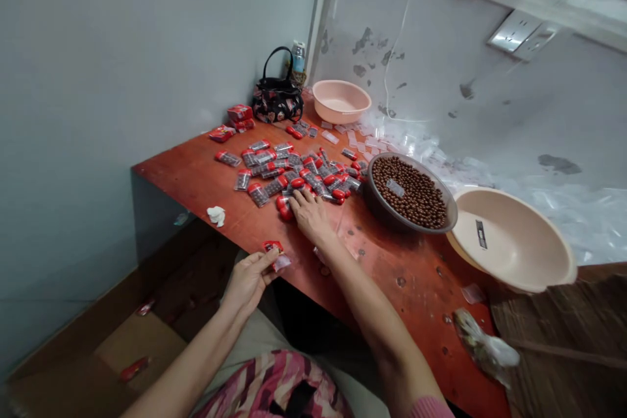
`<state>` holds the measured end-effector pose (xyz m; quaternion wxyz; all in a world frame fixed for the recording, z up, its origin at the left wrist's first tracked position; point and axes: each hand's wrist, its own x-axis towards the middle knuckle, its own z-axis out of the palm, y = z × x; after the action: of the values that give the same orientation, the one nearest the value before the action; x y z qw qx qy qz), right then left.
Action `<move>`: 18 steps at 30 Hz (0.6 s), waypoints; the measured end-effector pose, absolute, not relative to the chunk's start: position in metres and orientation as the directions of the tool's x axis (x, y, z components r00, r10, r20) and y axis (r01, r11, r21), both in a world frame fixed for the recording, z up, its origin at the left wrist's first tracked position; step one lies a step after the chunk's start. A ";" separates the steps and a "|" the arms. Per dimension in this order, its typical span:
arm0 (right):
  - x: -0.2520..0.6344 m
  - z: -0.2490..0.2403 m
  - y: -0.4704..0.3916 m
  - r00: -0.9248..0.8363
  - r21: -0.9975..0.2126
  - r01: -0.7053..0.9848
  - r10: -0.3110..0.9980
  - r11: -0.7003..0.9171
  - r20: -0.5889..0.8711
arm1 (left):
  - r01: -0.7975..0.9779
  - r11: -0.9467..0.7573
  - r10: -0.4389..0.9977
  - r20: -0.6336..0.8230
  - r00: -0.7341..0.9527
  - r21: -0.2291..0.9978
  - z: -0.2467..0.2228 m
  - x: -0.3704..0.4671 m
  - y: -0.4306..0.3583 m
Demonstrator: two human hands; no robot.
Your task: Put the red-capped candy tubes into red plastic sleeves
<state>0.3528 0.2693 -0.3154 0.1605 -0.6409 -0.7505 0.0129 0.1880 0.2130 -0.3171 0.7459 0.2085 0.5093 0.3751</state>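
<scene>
My left hand, near the table's front edge, pinches a small red-and-clear plastic packet between thumb and fingers. My right hand reaches to the near side of a pile of small clear containers with red caps. Dark round pieces show inside them. The right fingers are stretched out over red-capped containers and touch the pile; their tips are partly hidden among the caps. Right of the pile stands a grey bowl full of shiny brown balls, with a small clear container lying on top.
A peach basin holds a small dark-and-silver object. Another pink basin and a black handbag stand at the back. Red packs lie by the left wall, white crumpled tissue at the left edge, clear plastic pieces along the back wall.
</scene>
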 end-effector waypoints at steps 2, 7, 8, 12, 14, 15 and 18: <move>0.358 -0.315 0.268 -0.132 -0.149 0.976 0.974 0.160 0.185 | -0.416 0.628 0.766 -0.615 0.187 0.657 -0.317 0.187 0.217; 0.371 -0.317 0.224 0.140 -0.538 0.842 0.979 -0.038 0.149 | -0.529 0.604 0.760 -0.630 0.157 0.596 -0.315 0.197 0.222; 0.369 -0.317 0.210 0.219 -0.686 0.724 0.967 -0.074 0.127 | -0.542 0.599 0.761 -0.630 0.155 0.589 -0.314 0.201 0.223; 0.347 -0.319 0.151 0.352 -0.980 0.135 0.932 -0.144 -0.089 | -0.594 0.566 0.778 -0.609 0.155 0.571 -0.312 0.215 0.221; 0.335 -0.319 0.131 0.318 -0.981 -0.045 0.928 -0.190 -0.194 | -0.600 0.560 0.785 -0.597 0.164 0.572 -0.312 0.222 0.217; 0.330 -0.319 0.125 0.315 -0.975 -0.088 0.922 -0.206 -0.224 | -0.595 0.564 0.786 -0.592 0.176 0.572 -0.311 0.226 0.215; 0.325 -0.319 0.119 0.364 -0.969 -0.120 0.899 -0.216 -0.245 | -0.562 0.596 0.784 -0.567 0.253 0.573 -0.309 0.235 0.207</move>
<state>0.3246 0.1190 -0.3188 0.5425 -0.6226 -0.3128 0.4692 0.2353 0.2075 -0.3090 0.7811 0.1279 0.4337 0.4306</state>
